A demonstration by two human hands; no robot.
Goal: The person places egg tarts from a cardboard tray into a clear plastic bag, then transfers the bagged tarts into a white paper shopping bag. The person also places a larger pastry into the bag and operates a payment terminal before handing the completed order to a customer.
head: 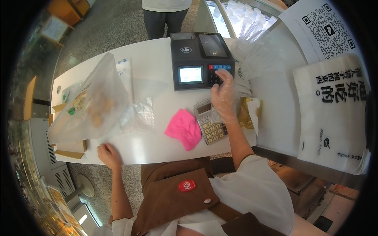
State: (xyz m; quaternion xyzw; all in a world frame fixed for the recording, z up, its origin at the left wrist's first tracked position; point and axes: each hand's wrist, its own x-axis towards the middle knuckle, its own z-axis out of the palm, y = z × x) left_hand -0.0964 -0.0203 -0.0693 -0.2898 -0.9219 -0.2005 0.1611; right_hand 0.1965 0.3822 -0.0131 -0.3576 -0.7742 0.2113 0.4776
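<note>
My right hand (225, 98), in a clear plastic glove, reaches over the keypad of a black payment terminal (189, 60) with its fingers at the keys; it holds nothing. Under its wrist lies a calculator (213, 132), partly hidden, with a bright pink cloth (184, 129) against its left side. My left hand (108, 154) is bare and rests with curled fingers on the counter's near edge, and nothing shows in it. Beyond that hand, a translucent plastic bag (102, 103) with bread-like food in it stands on the white counter (153, 147).
A person (165, 17) stands across the counter. To the right are clear plastic cups (251, 50), a gold wrapper (245, 113), a stack of printed plastic bags (327, 118) and a sheet with a printed code (322, 29). An opened cardboard box (71, 149) lies at the left.
</note>
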